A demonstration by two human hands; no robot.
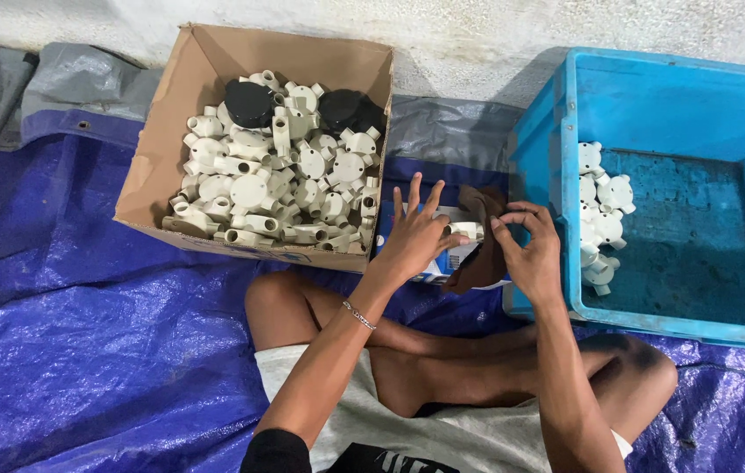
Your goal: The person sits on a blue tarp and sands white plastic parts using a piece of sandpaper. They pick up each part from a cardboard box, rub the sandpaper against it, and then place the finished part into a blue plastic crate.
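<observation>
My left hand (415,235) holds a white plastic pipe fitting (464,230) between thumb and fingers, the other fingers spread. My right hand (530,243) pinches a dark brown cloth (483,236) that hangs against the fitting. Both hands hover between a cardboard box (159,153) and a blue plastic crate (679,96), above my crossed legs.
The cardboard box holds several cream-white round pipe fittings (276,188) and two black ones (250,102). The blue crate has several white fittings (602,210) along its left wall. A small white and blue box (443,263) lies under my hands. A blue tarp (83,333) covers the floor.
</observation>
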